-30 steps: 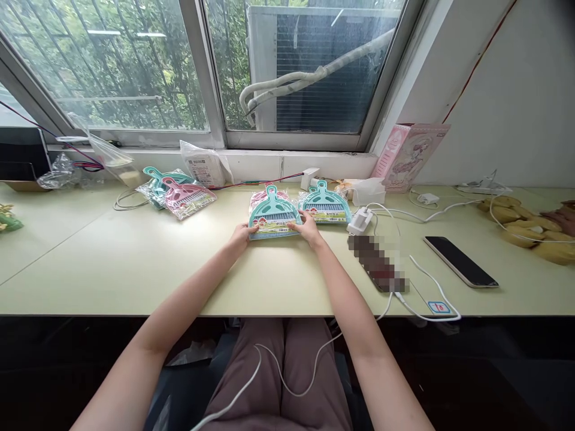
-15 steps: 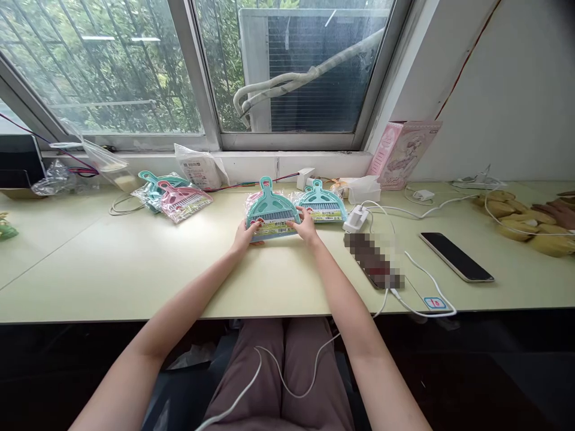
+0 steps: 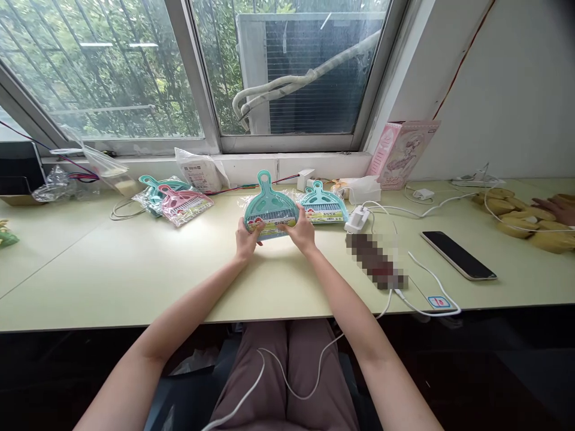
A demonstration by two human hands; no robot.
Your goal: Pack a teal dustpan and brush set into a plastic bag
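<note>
Both my hands hold a packaged teal mini dustpan-and-brush set [image 3: 271,207] just above the desk, tilted up toward me. My left hand [image 3: 247,238] grips its lower left corner, and my right hand [image 3: 300,231] grips its lower right corner. A second teal set [image 3: 323,203] in clear wrap lies on the desk just right of it. At the back left lies a pile of more wrapped sets, pink [image 3: 184,200] on top and teal [image 3: 153,187] beneath.
A pale green desk [image 3: 112,263] runs under a window. Right of my hands are a white charger [image 3: 357,219], white cables, a blurred object [image 3: 376,269] and a black phone [image 3: 458,255]. Another person's hand [image 3: 557,208] rests on yellow plush items at far right. A pink box [image 3: 402,152] leans on the wall.
The teal set lay flat on the desk under my hands a second ago. Now I have lifted it and drawn it slightly toward me, tilted upright.
</note>
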